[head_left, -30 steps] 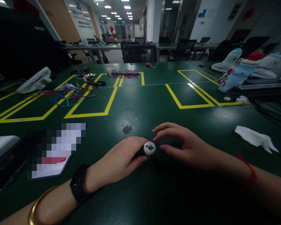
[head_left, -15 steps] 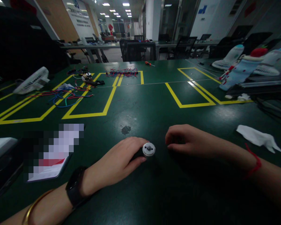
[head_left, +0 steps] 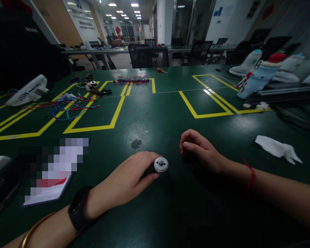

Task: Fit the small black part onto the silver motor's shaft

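Observation:
My left hand [head_left: 134, 175] is closed around a small electric motor [head_left: 161, 165]. The motor's round silver end, with a central shaft and two small dark holes, faces up between thumb and fingers; the hand hides the rest of its body. To the right of the motor, apart from it, my right hand [head_left: 200, 148] is over the dark green tabletop [head_left: 157, 117]. Its fingers are curled in and the thumb lies close to them; anything inside them is hidden from view.
A phone [head_left: 54, 172], partly blurred, lies left of my left hand. A crumpled white tissue [head_left: 277, 148] lies to the right. Farther back are tangled wires [head_left: 67, 106], a wire bundle [head_left: 131, 80], a screwdriver [head_left: 161, 70], a white fan [head_left: 28, 91] and a blue snowman-like figure [head_left: 258, 81].
My right hand has turned and lifted slightly, its thumb now higher against the curled fingers. My left hand keeps its hold on the motor. The whole view has shifted a little.

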A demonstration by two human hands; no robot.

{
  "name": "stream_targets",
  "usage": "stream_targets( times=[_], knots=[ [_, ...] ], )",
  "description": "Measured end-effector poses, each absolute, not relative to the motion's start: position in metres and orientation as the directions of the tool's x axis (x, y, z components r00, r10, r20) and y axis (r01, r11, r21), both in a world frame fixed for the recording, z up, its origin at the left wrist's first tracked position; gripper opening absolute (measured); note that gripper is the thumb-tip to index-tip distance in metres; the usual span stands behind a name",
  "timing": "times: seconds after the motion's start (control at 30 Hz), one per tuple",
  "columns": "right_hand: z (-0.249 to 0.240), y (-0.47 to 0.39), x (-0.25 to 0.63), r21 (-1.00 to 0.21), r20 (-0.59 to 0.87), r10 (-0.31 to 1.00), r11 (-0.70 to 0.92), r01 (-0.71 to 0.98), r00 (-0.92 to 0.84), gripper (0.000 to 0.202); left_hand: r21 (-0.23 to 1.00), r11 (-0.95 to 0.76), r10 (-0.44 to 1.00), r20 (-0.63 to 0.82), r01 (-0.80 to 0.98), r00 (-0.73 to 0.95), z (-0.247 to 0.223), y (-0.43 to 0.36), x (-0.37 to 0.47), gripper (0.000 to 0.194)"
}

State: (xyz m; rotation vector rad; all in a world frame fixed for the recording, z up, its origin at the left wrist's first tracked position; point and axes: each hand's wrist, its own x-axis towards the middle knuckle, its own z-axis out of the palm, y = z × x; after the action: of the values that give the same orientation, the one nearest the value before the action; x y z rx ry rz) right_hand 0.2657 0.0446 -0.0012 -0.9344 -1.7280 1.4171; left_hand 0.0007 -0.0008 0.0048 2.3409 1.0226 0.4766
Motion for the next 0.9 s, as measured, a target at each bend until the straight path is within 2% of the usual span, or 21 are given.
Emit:
stream_targets(
  times=[0.1, 0.23, 0.3, 0.5, 0.7, 0.8, 0.9],
  knots=[
    [0.002, 0.041, 0.264, -0.968, 0.076, 0.854, 0.187, 0.168, -0.515, 0.010, 0.603, -0.563, 0.757, 0.101, 0.565, 0.646, 0.005, -0.001, 0.001, 0.036],
    [0.014, 0.032, 0.257, -0.877, 0.056, 0.787, 0.333, 0.347, -0.615, 0.011, 0.610, -0.575, 0.747, 0.120, 0.545, 0.654, 0.005, -0.001, 0.002, 0.034],
    [0.021, 0.028, 0.252, -0.838, 0.051, 0.756, 0.388, 0.384, -0.652, 0.016, 0.611, -0.579, 0.744, 0.125, 0.540, 0.656, 0.004, 0.000, 0.002, 0.034],
    [0.032, 0.019, 0.236, -0.730, 0.259, 0.727, 0.579, 0.364, -0.636, 0.020, 0.600, -0.584, 0.744, 0.128, 0.546, 0.656, 0.000, 0.001, 0.000, 0.037],
    [0.033, 0.015, 0.230, -0.609, 0.311, 0.750, 0.628, 0.484, -0.583, 0.011, 0.604, -0.578, 0.744, 0.113, 0.549, 0.659, 0.000, 0.000, 0.000, 0.035],
    [0.034, 0.015, 0.229, -0.599, 0.329, 0.732, 0.650, 0.468, -0.596, 0.008, 0.602, -0.575, 0.746, 0.109, 0.554, 0.657, 0.000, -0.001, 0.001, 0.033],
    [0.038, 0.018, 0.232, -0.684, 0.364, 0.739, 0.625, 0.376, -0.567, 0.007, 0.606, -0.573, 0.749, 0.114, 0.552, 0.653, 0.001, -0.002, 0.001, 0.030]
  ],
)
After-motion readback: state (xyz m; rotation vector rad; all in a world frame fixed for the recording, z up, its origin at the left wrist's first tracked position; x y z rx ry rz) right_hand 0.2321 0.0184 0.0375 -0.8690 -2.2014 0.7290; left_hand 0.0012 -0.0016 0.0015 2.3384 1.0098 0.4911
